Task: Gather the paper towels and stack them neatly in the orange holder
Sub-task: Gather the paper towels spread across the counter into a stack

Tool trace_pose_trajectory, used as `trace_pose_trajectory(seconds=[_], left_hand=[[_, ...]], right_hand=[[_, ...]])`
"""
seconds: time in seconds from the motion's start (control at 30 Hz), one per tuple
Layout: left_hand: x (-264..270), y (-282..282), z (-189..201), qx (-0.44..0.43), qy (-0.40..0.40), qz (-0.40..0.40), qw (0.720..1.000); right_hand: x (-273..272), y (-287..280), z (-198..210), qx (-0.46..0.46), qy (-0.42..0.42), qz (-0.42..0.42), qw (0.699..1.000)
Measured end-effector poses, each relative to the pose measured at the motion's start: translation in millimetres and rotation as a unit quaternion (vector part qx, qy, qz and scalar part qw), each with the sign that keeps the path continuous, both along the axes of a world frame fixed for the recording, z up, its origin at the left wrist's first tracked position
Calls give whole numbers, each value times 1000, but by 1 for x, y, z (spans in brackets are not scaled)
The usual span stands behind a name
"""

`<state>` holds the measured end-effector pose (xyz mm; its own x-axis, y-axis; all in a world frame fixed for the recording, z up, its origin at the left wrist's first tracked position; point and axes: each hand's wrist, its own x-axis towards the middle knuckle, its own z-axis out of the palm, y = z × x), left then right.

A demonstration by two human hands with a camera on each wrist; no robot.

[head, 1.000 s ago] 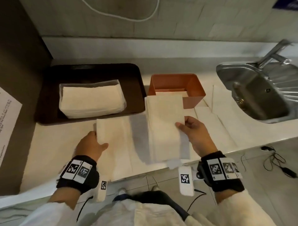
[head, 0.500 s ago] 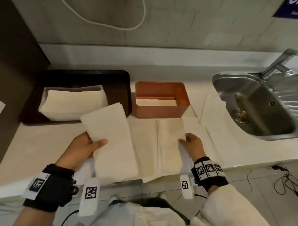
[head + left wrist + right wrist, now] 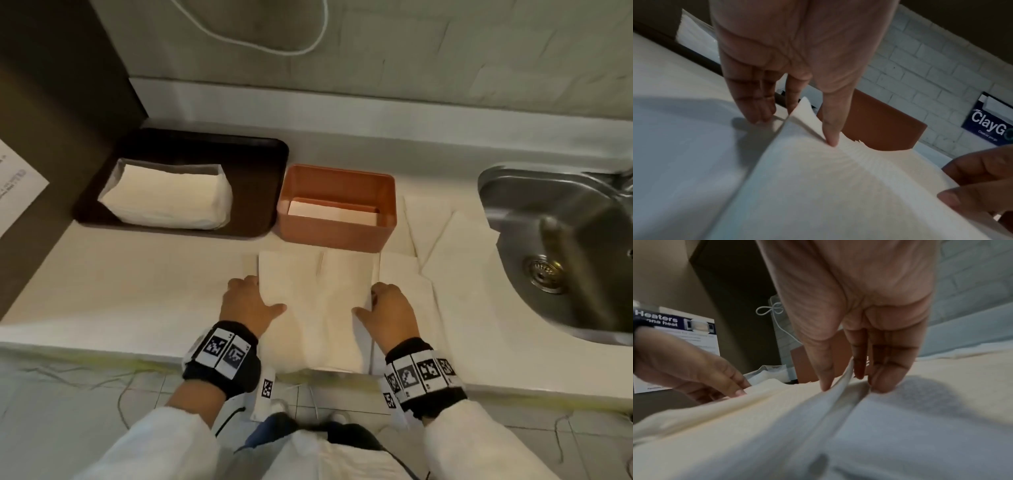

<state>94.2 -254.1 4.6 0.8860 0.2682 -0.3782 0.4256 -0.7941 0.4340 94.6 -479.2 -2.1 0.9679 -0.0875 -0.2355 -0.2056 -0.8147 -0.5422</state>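
On the tabletop [image 3: 120,274], near its front edge: paper towels [image 3: 318,308], folded, pale, lying just in front of the orange holder [image 3: 337,205].
Left hand [image 3: 248,303]: thumb on top of the towels' left edge, fingers curled under it, pinching that edge.
Right hand [image 3: 388,313]: thumb on top of the right edge, fingers tucked beneath, pinching it likewise; the edge is lifted slightly off the surface in the wrist view.
Orange holder: rectangular, open-topped, upright, with a low stack of towels already inside.
Loose towels [image 3: 445,246]: spread flat to the right, between holder and sink [image 3: 561,246].
Dark tray [image 3: 260,192]: left of the holder, touching or nearly so, carrying a wrapped pack of towels [image 3: 164,202].
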Motion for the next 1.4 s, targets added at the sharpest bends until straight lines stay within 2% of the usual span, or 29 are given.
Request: trace_pose_trajectory(seconds=[0.23,0.4,0.53,0.63,0.7,0.8,0.93,1.03,1.1,1.23,1.3,1.4], left_hand=[[5,-11,2,-65,12,31,997],[8,1,-7,-172,4,42,984],[8,16,-11,-293,-11,94,951],[7,28,-16,-395,14,137,908],[5,31,-20,-400,12,144,905],[0,27,-24,-363,-6,128,923],[-3,22,-23,-320,-21,95,942],[-5,17,-14,-308,-35,94,946],[-6,8,1,-340,-48,100,934],[-10,-41,45,-423,-75,60,901],[-5,-77,54,-460,-71,35,885],[7,-133,47,-460,-35,6,887]], right_hand=[[0,23,4,-44,1,21,999],[4,29,9,91,34,-76,992],[6,25,14,170,56,-151,972],[8,27,13,119,72,-153,978],[8,32,10,66,82,-140,985],[10,38,11,28,114,-91,989],[16,26,12,106,103,-75,986],[15,0,23,239,112,-71,962],[12,-32,36,322,111,-95,935],[13,-125,61,368,29,-153,916],[22,-172,68,378,-9,-194,905],[45,-220,70,435,-52,-240,866]])
